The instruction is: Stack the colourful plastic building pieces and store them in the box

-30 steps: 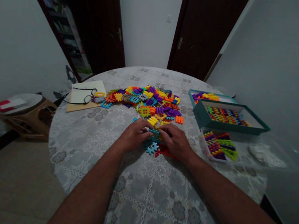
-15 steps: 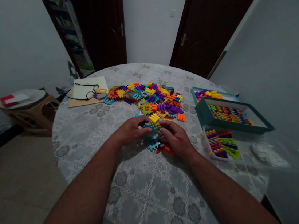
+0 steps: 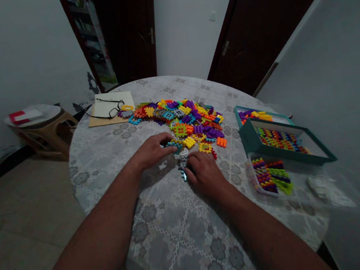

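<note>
My left hand [image 3: 156, 150] is closed, thumb and fingertips pinching a blue toothed plastic building block [image 3: 175, 146] at the near edge of the pile. My right hand [image 3: 205, 171] rests low over the table with curled fingers, gripping the side of a grey building block [image 3: 183, 163]. A light blue block [image 3: 184, 176] shows just beside its thumb. Part of the grey one is hidden under the fingers. Just beyond both hands lie a yellow block [image 3: 189, 142] and a yellow square block [image 3: 204, 147].
A heap of mixed coloured blocks [image 3: 177, 113] spreads over the patterned tablecloth [image 3: 177, 241]. Black glasses [image 3: 114, 112] lie on a pad at the back left. To the right stand a teal box [image 3: 250, 143] and a clear tub [image 3: 254, 182], both holding blocks.
The right hand has drawn slightly lower and its fingers have curled in. Light blue pieces between the hands give way to grey ones; the left hand still pinches a blue block.
</note>
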`<state>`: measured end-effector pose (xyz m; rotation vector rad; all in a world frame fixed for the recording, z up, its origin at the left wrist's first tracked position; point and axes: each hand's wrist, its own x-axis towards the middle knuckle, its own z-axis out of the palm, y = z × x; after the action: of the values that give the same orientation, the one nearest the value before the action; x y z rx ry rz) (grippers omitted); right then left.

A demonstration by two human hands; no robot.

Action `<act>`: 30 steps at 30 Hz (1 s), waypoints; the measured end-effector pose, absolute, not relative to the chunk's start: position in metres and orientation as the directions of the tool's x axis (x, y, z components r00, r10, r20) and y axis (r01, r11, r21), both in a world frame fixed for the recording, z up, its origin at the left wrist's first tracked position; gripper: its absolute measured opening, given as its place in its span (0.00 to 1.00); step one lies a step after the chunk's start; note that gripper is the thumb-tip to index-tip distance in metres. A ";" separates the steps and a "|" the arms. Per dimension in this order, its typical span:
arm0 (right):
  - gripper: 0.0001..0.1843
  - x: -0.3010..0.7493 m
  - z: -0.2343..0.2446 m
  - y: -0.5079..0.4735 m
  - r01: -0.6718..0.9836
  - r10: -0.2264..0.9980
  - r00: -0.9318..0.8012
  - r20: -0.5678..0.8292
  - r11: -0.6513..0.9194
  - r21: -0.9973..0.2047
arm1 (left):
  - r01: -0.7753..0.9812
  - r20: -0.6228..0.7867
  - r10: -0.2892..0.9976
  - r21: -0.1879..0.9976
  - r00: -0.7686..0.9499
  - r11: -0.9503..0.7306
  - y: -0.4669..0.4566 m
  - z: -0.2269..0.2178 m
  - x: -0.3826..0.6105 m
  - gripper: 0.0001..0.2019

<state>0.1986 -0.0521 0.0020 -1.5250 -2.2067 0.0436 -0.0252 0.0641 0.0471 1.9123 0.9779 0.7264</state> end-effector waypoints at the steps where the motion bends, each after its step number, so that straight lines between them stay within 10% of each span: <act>1: 0.07 0.203 0.002 -0.052 0.886 0.893 -0.284 0.349 0.384 -0.261 | 0.346 0.079 0.821 0.881 0.565 -0.323 0.064 0.046 -0.024 0.16; 14: 0.15 0.230 0.003 -0.046 0.757 0.890 0.110 0.443 0.214 -0.617 | 0.296 0.001 0.718 0.911 0.696 -0.288 0.063 0.026 -0.013 0.10; 30: 0.17 0.198 0.006 -0.043 0.622 0.906 -0.061 0.420 0.363 -0.694 | 0.347 0.080 0.763 0.857 0.641 -0.381 0.064 0.019 -0.021 0.25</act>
<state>0.1978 -0.0434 0.0064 -1.3481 -1.7739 0.4196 -0.0212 0.0639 0.0195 1.9816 0.8694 0.5986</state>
